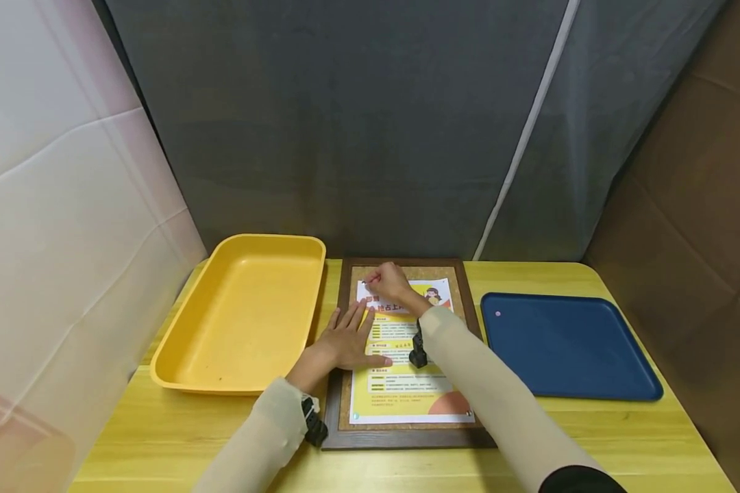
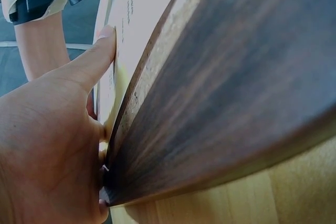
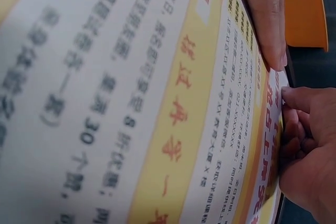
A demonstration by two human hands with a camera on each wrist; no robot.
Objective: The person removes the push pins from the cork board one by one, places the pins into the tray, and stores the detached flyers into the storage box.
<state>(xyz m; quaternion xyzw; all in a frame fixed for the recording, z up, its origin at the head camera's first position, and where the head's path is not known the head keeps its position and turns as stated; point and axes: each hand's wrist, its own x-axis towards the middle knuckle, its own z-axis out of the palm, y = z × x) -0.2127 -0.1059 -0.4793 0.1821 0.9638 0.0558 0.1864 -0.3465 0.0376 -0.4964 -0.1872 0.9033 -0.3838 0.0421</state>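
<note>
A printed poster (image 1: 401,404) in yellow and white lies on a wood-framed cork board (image 1: 344,404). My left hand (image 1: 348,344) rests spread on the poster's left side and the frame, its thumb (image 2: 100,56) reaching over the sheet. At the poster's upper left corner is my right hand (image 1: 390,283), its fingers curled and its thumb (image 3: 299,98) pressing at the sheet's edge. Whatever is under that thumb is hidden. Small round tacks (image 1: 355,415) show at the poster's lower corners.
Left of the board stands a deep yellow tray (image 1: 314,301). A flat dark blue tray (image 1: 567,349) lies to the right, with a small pink tack (image 1: 497,313) near its upper left corner. The wooden table (image 1: 160,438) ends at a grey curtain (image 1: 345,123) behind.
</note>
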